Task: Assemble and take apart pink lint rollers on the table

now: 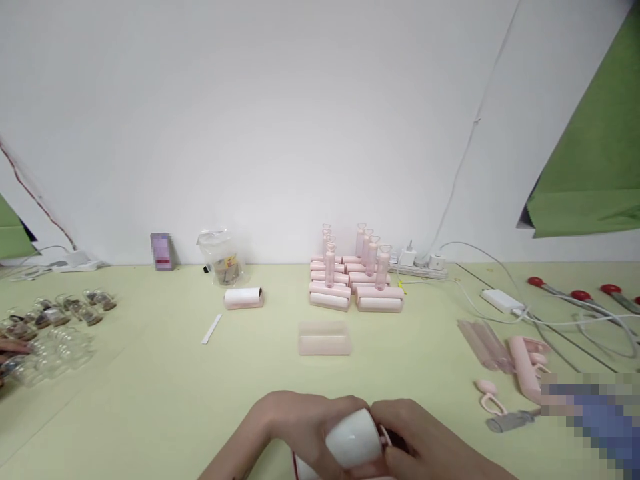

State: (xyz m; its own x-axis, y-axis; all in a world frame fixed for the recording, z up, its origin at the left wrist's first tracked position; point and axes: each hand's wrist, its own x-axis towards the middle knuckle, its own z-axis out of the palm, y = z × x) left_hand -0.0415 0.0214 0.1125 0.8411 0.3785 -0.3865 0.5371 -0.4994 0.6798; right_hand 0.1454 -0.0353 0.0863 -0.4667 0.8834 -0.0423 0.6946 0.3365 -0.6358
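Note:
At the bottom of the head view, a white lint roller roll (354, 440) is tilted between my two hands. My left hand (305, 423) wraps round it from the left, its fingers closed. My right hand (417, 437) is closed at the roll's right end, pinching a thin pale pink part of the lint roller (385, 437); much of that part is hidden by the fingers. More white and pink pieces show below the hands, cut off by the frame edge. Straight ahead of my hands lies a translucent pink cover (325, 339).
Pink lint rollers (379, 300) stand in rows by the wall. A loose roll (243, 298), a white strip (212, 329), a bag (223, 260) and a phone (163, 251) lie left. Right are pink parts (524, 367), cables and a blue sleeve (605, 413). Another person's hand (14, 345) touches clear jars.

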